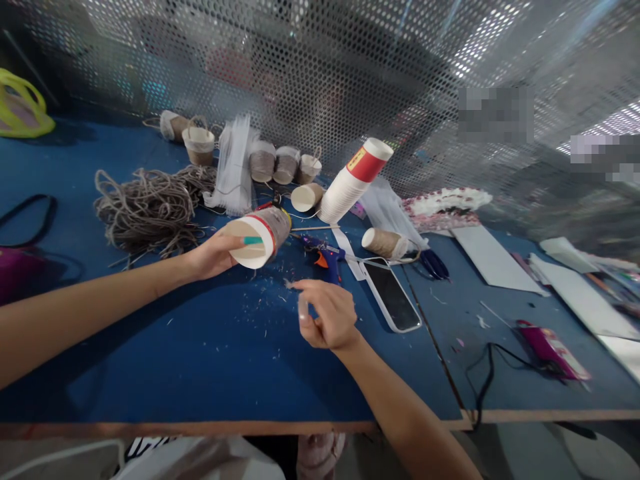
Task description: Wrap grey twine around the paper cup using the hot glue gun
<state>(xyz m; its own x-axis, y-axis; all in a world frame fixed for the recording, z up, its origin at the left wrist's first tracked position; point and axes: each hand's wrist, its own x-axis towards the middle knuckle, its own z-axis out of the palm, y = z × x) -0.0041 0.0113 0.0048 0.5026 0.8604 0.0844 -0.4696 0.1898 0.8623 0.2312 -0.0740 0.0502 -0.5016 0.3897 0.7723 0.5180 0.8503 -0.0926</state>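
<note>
My left hand (213, 255) grips a paper cup (260, 237) lying on its side above the blue table (210, 360). The cup is partly wrapped in brown twine, with a red band showing. My right hand (325, 313) hovers just right of the cup, its fingers curled and pinched together; whether it holds a bit of twine or glue I cannot make out. A blue and orange glue gun (325, 255) lies just beyond my right hand.
A tangle of twine (150, 207) lies at the left. Several twine-wrapped cups (280, 165) and a stack of paper cups (353, 181) stand at the back before a perforated metal screen. A phone (393, 295) lies at the right, beside white card strips (487, 257).
</note>
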